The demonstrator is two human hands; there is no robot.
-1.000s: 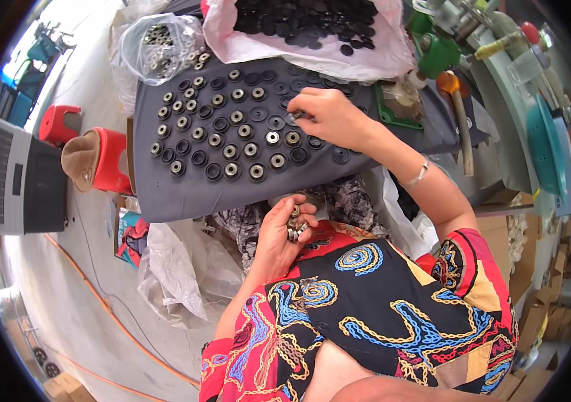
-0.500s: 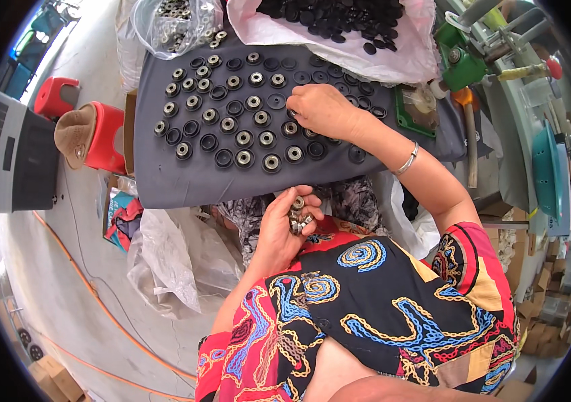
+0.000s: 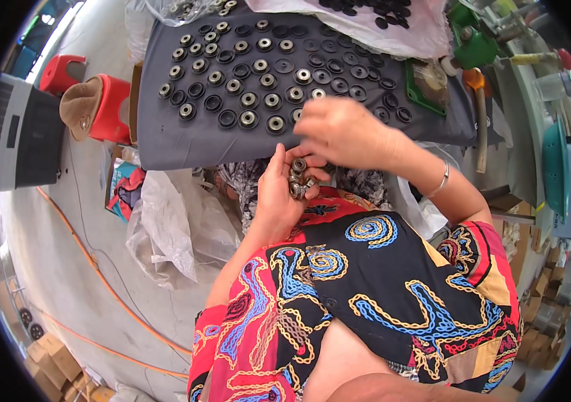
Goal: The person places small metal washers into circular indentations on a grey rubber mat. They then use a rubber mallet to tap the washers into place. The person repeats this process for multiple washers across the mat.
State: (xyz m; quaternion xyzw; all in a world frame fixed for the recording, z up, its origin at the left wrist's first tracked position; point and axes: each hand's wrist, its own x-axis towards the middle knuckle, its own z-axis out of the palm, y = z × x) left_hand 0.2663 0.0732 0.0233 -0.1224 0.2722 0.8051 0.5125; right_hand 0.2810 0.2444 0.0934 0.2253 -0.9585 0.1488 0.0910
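Several small metal ball bearings lie in my left hand, which is cupped around them palm up, just off the table's front edge. Above it is my right hand, close to the left fingertips, with bent fingers blurred by motion; whether it holds anything does not show. Rows of black plastic rings cover the dark grey padded table. Many at the left and middle have a metal bearing seated in them, such as the seated bearing near the front. Black discs or rings without bearings lie mostly at the right.
A clear bag of bearings and a white sack with black discs stand along the back. At the right are a green metal press, a green tray and an orange-headed mallet. Red stools stand left.
My right hand has come back from the ring rows toward my left hand. A seated bearing now shows where it was. The view has shifted, so the table sits higher in the picture.
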